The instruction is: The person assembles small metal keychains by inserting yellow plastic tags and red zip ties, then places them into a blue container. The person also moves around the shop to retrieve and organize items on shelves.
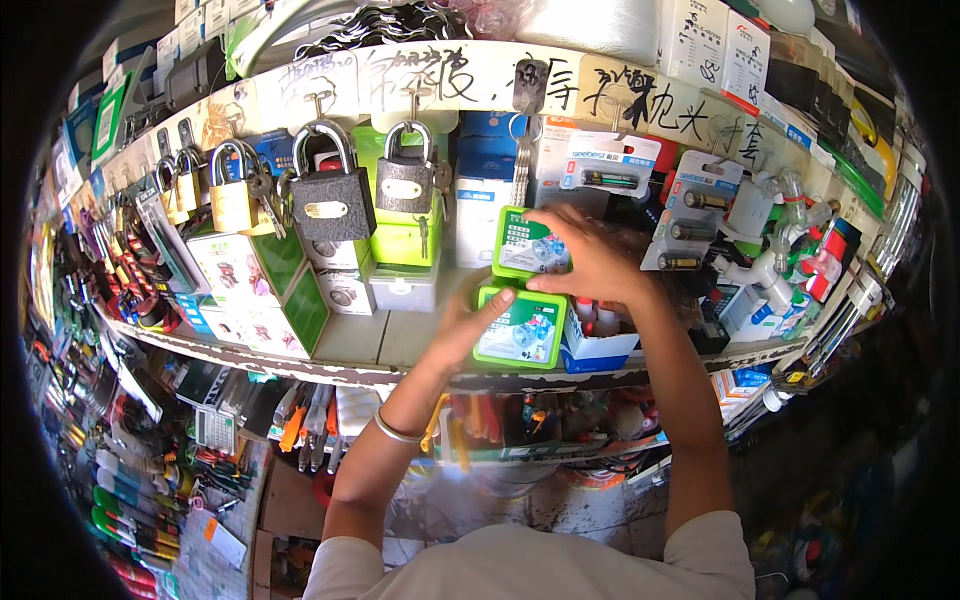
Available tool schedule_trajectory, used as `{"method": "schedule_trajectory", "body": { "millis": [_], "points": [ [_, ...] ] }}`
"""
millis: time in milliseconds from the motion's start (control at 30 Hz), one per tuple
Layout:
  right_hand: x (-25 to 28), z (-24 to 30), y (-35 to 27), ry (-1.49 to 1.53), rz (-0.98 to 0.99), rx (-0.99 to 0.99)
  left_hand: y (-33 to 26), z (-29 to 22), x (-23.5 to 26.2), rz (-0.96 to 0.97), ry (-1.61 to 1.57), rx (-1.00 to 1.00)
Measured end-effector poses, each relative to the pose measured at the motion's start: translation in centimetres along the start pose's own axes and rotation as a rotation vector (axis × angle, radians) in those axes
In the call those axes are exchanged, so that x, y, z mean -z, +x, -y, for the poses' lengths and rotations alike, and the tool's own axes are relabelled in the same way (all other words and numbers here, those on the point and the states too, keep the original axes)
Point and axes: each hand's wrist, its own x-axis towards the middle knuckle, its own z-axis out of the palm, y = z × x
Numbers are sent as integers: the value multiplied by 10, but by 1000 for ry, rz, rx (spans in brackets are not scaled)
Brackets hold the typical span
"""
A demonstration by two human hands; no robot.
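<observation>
Two flat bright-green plastic cases with printed labels are between my hands at the shelf's front. My right hand [600,262] grips the upper green case [525,243], fingers over its top right and thumb at its lower right corner. My left hand [468,322] is closed on the left edge of the lower green case [520,328], thumb lying over its top. The upper case sits just behind the lower one, edges nearly touching. An open blue-and-white carton [598,350] with small red-and-white items stands beside the lower case, under my right wrist.
Padlocks [332,200] and battery packs [693,212] hang from the upper shelf edge [440,85]. White-and-green boxes [250,290] and a clear-sided container [404,290] stand at left on the shelf. White pipe fittings [775,265] are at right. Tools and goods crowd below.
</observation>
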Motion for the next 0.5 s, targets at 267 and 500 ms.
{"method": "schedule_trajectory", "body": {
  "millis": [267,500],
  "points": [
    [-22,4,32,-255,298,-75,11,8,48,105,1,219],
    [-48,-25,48,-310,209,-145,-9,-10,48,107,178,40]
  ]
}}
